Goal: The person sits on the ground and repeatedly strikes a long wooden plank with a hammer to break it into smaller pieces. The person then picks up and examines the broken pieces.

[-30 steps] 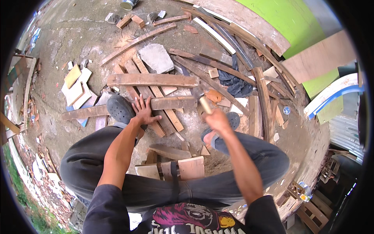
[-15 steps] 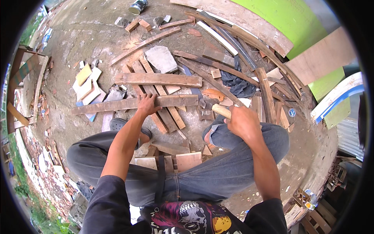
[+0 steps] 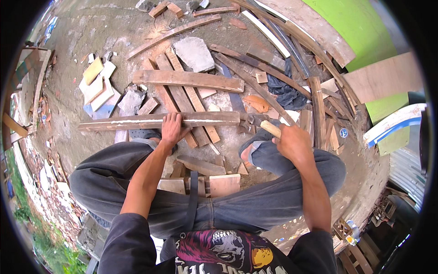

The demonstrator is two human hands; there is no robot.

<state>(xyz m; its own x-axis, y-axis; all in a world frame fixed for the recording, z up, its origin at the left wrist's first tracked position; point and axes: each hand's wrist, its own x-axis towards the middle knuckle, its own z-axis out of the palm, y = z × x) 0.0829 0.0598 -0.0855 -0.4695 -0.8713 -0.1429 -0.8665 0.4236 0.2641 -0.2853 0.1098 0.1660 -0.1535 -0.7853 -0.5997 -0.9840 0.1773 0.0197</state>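
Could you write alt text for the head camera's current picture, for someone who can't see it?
A person's left hand grips a long plank marked with a white streak, while the right hand holds a hammer near its right end. Wood scraps and a concrete chunk lie on the ground beyond.

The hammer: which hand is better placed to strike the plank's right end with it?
Probably the right hand: it already holds the hammer by its handle, the head near that end. The left hand holds the plank farther left.
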